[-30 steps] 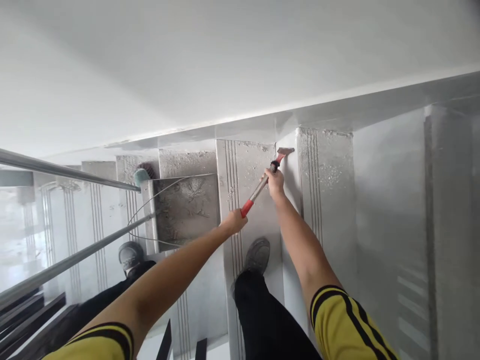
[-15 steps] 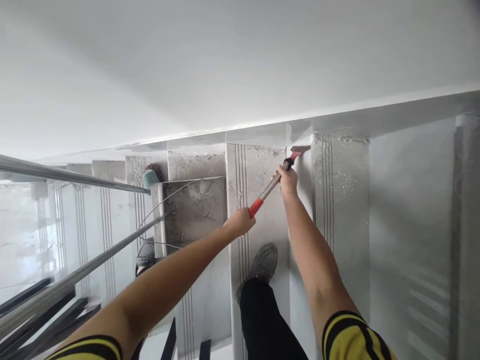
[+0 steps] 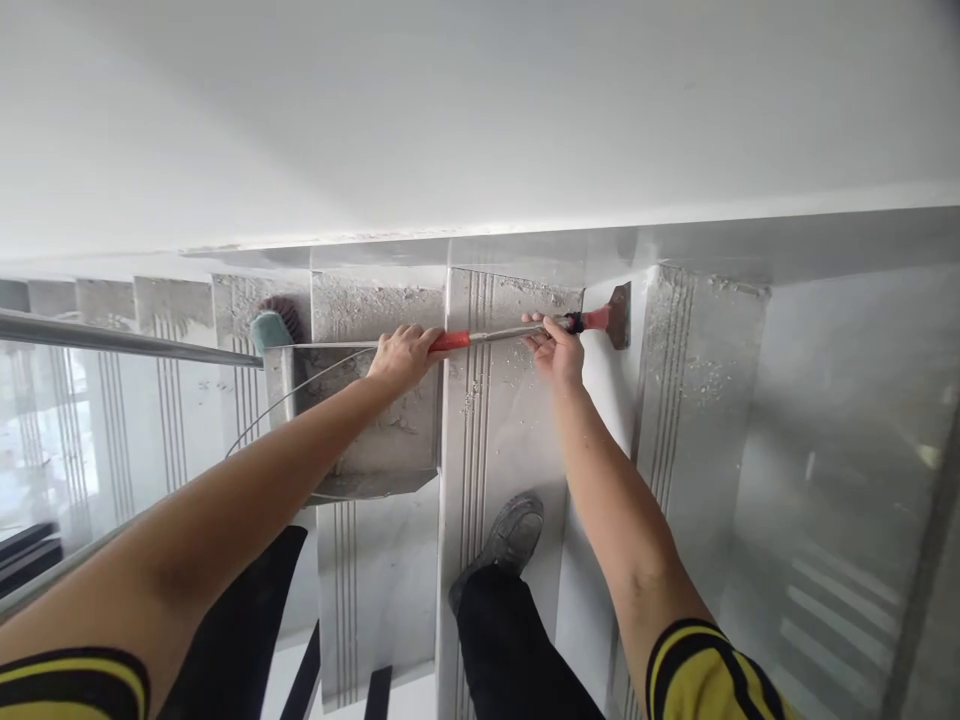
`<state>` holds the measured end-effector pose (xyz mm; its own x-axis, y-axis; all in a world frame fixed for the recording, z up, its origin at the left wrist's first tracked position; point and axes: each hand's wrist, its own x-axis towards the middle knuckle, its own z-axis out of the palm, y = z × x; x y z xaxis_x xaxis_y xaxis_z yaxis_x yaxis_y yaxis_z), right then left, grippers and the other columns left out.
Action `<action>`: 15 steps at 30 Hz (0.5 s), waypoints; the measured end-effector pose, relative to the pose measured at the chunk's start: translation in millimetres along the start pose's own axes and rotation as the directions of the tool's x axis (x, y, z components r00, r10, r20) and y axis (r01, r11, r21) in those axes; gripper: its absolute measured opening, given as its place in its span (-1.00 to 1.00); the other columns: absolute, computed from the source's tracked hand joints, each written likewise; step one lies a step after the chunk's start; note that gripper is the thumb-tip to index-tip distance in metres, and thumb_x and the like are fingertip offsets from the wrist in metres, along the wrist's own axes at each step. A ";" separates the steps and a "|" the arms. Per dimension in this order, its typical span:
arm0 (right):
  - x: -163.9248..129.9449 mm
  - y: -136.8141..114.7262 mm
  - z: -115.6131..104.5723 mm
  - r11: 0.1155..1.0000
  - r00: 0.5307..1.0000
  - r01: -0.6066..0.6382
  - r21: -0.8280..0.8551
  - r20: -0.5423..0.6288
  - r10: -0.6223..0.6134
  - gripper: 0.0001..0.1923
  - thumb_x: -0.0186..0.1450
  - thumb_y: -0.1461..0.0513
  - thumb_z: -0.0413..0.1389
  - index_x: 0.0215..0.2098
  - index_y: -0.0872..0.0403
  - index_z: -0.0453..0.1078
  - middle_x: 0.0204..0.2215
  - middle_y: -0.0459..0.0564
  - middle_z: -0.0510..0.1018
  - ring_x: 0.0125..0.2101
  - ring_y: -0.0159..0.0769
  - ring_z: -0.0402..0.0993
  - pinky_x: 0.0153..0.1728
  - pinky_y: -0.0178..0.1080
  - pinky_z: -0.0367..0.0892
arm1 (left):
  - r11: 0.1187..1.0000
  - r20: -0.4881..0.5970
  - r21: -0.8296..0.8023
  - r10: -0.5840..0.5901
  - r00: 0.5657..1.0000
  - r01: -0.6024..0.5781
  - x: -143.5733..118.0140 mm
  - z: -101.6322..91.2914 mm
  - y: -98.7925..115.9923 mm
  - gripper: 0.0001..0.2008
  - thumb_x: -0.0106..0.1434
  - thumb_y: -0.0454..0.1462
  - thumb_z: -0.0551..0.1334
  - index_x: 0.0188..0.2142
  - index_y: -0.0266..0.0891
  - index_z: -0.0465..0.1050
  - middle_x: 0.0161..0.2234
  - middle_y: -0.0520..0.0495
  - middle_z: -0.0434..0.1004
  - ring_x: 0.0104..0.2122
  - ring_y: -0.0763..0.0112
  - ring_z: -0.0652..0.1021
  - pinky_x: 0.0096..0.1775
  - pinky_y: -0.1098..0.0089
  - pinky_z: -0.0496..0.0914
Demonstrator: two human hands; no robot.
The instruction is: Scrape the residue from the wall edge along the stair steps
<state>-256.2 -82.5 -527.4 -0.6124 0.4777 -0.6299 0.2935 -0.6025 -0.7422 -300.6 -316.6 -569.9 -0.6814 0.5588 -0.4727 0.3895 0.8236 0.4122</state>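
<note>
Red-gripped steel scraper [image 3: 525, 330], dusty blade

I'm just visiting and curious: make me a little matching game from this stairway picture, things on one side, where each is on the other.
Things:
1. left hand
2. right hand
3. scraper blade
4. brush

Places:
A. against the riser by the wall
B. behind the dustpan
C. on the red end of the scraper's handle
D. on the metal shaft near the blade

Pairs: 1-C, 2-D, 3-A, 4-B
</note>
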 end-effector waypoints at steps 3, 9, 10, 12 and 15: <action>8.3 -6.8 5.2 0.996 0.995 0.092 -0.017 -0.024 -0.093 -0.84 0.08 0.32 0.16 -0.42 0.05 0.24 -0.46 -0.14 0.54 -0.27 -0.29 0.57 -0.28 -0.28 0.42 | 0.998 0.032 -0.036 0.044 0.999 -0.043 15.8 -5.2 3.2 -0.51 0.35 -0.02 -0.12 0.13 -0.18 0.21 -0.08 -0.23 0.40 -0.05 0.06 0.39 -0.14 0.17 0.27; 4.2 0.4 0.2 0.998 0.997 0.063 -0.022 -0.036 -0.064 -0.85 0.07 0.32 0.15 -0.44 0.06 0.24 -0.48 -0.13 0.54 -0.29 -0.27 0.57 -0.31 -0.29 0.41 | 0.998 0.048 -0.014 0.056 0.997 -0.055 10.3 -1.5 -1.7 -0.51 0.34 0.00 -0.12 0.09 -0.20 0.26 -0.11 -0.24 0.40 -0.06 0.05 0.38 -0.12 0.14 0.25; 2.8 -0.2 -0.8 0.998 0.998 0.065 -0.020 -0.026 -0.065 -0.84 0.06 0.33 0.16 -0.44 0.06 0.25 -0.48 -0.13 0.55 -0.28 -0.26 0.57 -0.32 -0.29 0.42 | 0.998 0.050 -0.016 0.059 0.997 -0.058 9.8 -1.7 -2.2 -0.50 0.34 0.00 -0.13 0.10 -0.20 0.25 -0.11 -0.24 0.40 -0.07 0.05 0.38 -0.13 0.14 0.25; 0.4 -3.2 -2.3 0.995 0.995 0.098 -0.011 -0.006 -0.098 -0.83 0.06 0.34 0.17 -0.42 0.05 0.26 -0.46 -0.14 0.56 -0.26 -0.26 0.57 -0.31 -0.28 0.42 | 0.997 0.032 -0.024 0.077 0.997 -0.077 9.8 -3.0 -1.8 -0.49 0.34 0.01 -0.13 0.11 -0.20 0.23 -0.12 -0.24 0.39 -0.07 0.04 0.38 -0.13 0.14 0.25; -2.0 -7.3 -3.4 0.996 0.996 0.091 -0.014 -0.006 -0.091 -0.83 0.07 0.33 0.17 -0.42 0.04 0.26 -0.45 -0.14 0.56 -0.25 -0.27 0.56 -0.32 -0.28 0.42 | 0.997 0.044 -0.030 0.079 0.996 -0.077 10.1 -5.1 0.0 -0.50 0.34 0.01 -0.11 0.11 -0.20 0.23 -0.11 -0.25 0.39 -0.07 0.04 0.38 -0.13 0.14 0.25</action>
<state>-254.6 -76.9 -521.4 -0.6325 0.5340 -0.5610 0.2468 -0.5476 -0.7995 -310.6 -311.5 -570.7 -0.6206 0.6257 -0.4727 0.4225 0.7746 0.4706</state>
